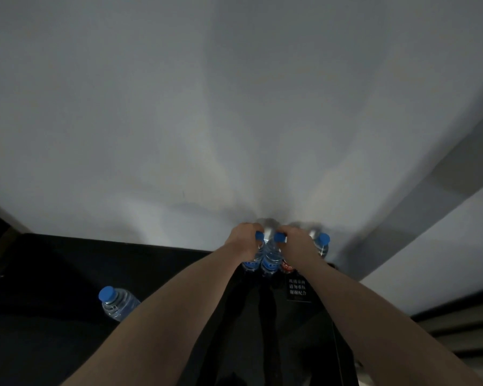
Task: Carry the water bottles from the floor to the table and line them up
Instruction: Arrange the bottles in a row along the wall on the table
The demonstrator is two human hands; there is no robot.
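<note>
The place is hard to name: a plain, dim indoor room, possibly an office or a bare rented room, with nothing that settles it. A large blank grey-white wall (234,93) fills most of the view. Directly below the wall lies a black surface (67,260), its far edge meeting the wall's base. To the right of the wall a pale band (457,162) slants across, perhaps a frame or beam. A small black placard with white printed characters (298,290) sits below the wall on the surface.
</note>
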